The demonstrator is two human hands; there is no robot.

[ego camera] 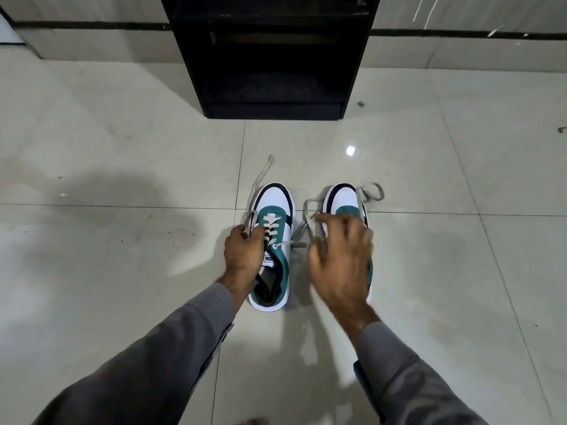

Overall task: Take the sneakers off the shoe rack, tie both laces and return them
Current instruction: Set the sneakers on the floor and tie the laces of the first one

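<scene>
Two white, teal and black sneakers stand side by side on the tiled floor, toes pointing away from me. On the left sneaker [274, 210] my left hand [242, 253] pinches one end of its loose grey lace [260, 176], which trails off toward the rack. My right hand [340, 259] hovers over the right sneaker [345, 197] with fingers spread, blurred, and hides most of it. The other lace end [296, 244] of the left sneaker runs across the gap toward my right hand. The right sneaker's untied lace [372, 191] loops around its toe.
A black shoe rack [273, 56] stands against the wall straight ahead, its shelves dark. Glossy pale floor tiles [122, 148] spread on every side. Small specks of debris [360, 103] lie to the right of the rack.
</scene>
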